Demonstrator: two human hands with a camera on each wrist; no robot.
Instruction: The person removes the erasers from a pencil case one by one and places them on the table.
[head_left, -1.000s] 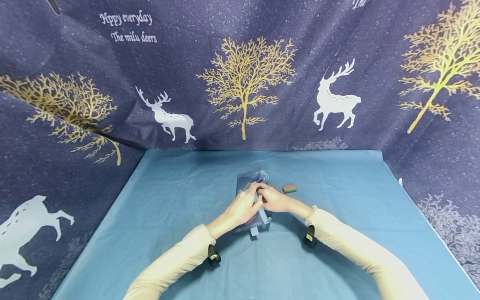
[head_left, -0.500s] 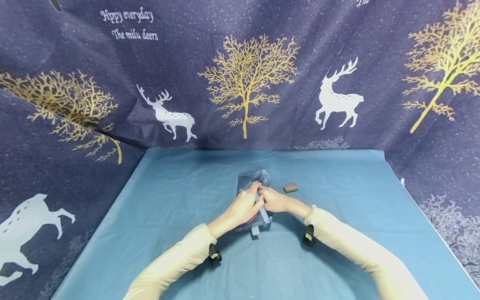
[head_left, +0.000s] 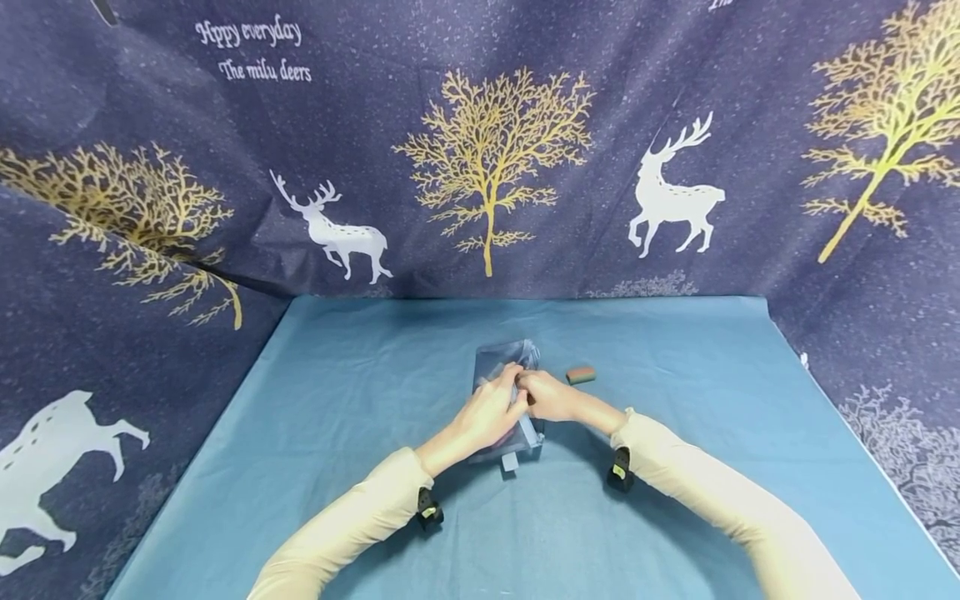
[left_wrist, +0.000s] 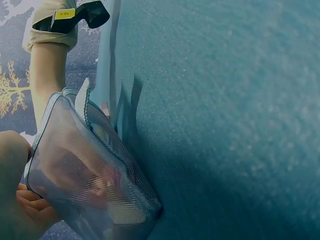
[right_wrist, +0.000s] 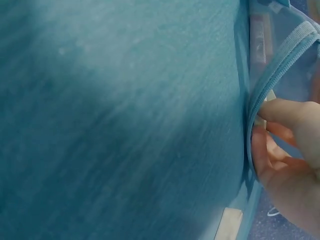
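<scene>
A translucent blue-grey mesh zipper pouch (head_left: 492, 360) is on the blue cloth, its zipped side facing right. My left hand (head_left: 486, 417) grips its edge, with the thumb and fingers on either side of the mesh in the left wrist view. At the open zipper (right_wrist: 280, 62), my right hand (head_left: 551, 397) has curled fingers within the mouth, pinching a small pale piece (right_wrist: 261, 121) whose kind is mostly hidden. Through the mesh (left_wrist: 55, 130), the right hand and blurred pinkish and pale contents show. A pale tab (head_left: 510, 462) sticks out at the pouch's near end.
A small orange-brown and green block (head_left: 581, 375) with a rounded top lies just right of the pouch. Blue cloth (head_left: 360, 358) covers the table. A dark curtain (head_left: 525, 183) with deer and trees hangs behind and along the sides.
Both hands stay at the pouch almost unmoved; the right fingers shift slightly at the opening. The block beside the pouch has not moved.
</scene>
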